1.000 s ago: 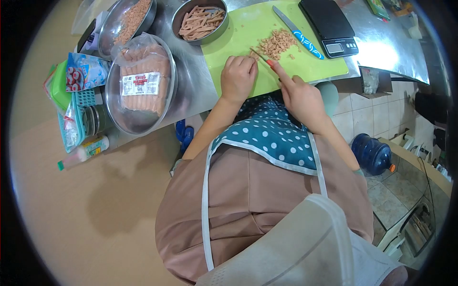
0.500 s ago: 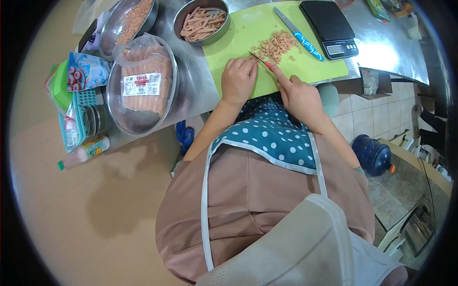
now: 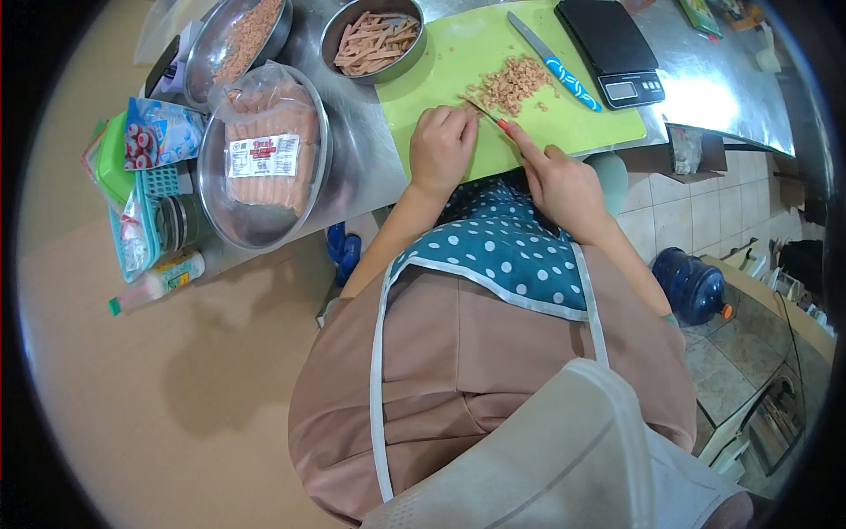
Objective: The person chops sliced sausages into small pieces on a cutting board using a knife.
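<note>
My right hand (image 3: pixel 566 183) is closed around a small knife (image 3: pixel 503 124) with a red handle, index finger stretched along it. Its thin blade points up and left, close to the fingertips of my left hand (image 3: pixel 443 145). That hand is closed, its fingers curled down on the green cutting board (image 3: pixel 441 84); whatever lies under them is hidden. Just beyond the blade is a heap of finely diced sausage (image 3: pixel 515 81). A second knife (image 3: pixel 568 81), with a blue and white patterned handle, lies on the board to the right of the heap.
A black kitchen scale (image 3: pixel 617 62) overlaps the board's right side. Sausage strips fill a round metal tin (image 3: pixel 414 63) at the back. To the left, a steel bowl (image 3: pixel 319 167) holds packaged sausages (image 3: pixel 273 181); another bowl (image 3: pixel 280 48) holds diced sausage. A teal basket (image 3: pixel 145 238) stands far left.
The knife and my right hand have shifted slightly right and toward me. My left hand stays nearly in place. At the far right edge, a person's dark-clothed leg has changed position.
</note>
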{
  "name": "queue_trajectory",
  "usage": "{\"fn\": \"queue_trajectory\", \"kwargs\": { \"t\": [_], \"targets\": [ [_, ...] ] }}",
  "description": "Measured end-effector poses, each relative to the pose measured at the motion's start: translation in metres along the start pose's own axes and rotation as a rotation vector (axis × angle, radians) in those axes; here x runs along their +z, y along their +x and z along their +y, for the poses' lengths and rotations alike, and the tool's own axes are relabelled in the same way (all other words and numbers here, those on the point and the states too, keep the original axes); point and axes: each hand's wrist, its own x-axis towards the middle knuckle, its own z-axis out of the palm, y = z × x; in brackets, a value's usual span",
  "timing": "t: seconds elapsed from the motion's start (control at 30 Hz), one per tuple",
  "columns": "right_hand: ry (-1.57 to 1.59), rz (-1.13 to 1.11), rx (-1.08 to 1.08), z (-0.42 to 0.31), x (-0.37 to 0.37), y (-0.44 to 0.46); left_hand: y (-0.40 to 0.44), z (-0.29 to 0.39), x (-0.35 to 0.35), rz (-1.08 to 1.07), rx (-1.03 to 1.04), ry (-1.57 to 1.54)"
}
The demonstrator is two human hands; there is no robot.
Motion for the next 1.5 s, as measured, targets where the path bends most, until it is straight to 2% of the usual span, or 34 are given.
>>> {"fn": "queue_trajectory", "kwargs": {
  "t": [0.2, 0.27, 0.4, 0.6, 0.7, 0.77, 0.87, 1.17, 1.4, 1.5],
  "targets": [
    [0.029, -0.006, 0.034, 0.006, -0.006, -0.021, -0.001, 0.001, -0.002, -0.044, -0.02, 0.013],
    [0.067, 0.058, 0.003, 0.004, -0.004, -0.014, -0.002, 0.001, -0.001, 0.004, 0.045, 0.025],
    [0.033, 0.0, 0.016, -0.002, 0.0, -0.001, -0.005, 0.003, -0.004, -0.017, 0.071, 0.036],
    [0.063, 0.037, 0.018, 0.001, -0.001, -0.021, -0.004, 0.005, -0.004, 0.007, 0.013, 0.008],
    [0.027, -0.021, 0.067, 0.001, -0.006, -0.024, -0.005, 0.003, -0.003, 0.016, 0.026, 0.004],
    [0.047, 0.061, 0.029, -0.002, -0.006, -0.013, -0.006, 0.003, -0.002, -0.015, 0.021, 0.013],
    [0.024, 0.004, 0.022, -0.007, 0.002, 0.0, -0.006, 0.003, -0.004, -0.012, 0.02, 0.003],
    [0.065, 0.064, 0.001, -0.002, -0.007, -0.014, -0.007, 0.003, -0.003, -0.002, 0.02, 0.016],
    [-0.004, -0.008, 0.017, -0.004, 0.003, -0.01, -0.009, 0.0, -0.002, -0.001, 0.022, 0.009],
    [0.026, 0.064, -0.004, 0.003, -0.001, -0.021, -0.007, 0.001, -0.002, 0.009, 0.005, 0.008]
  ]
}}
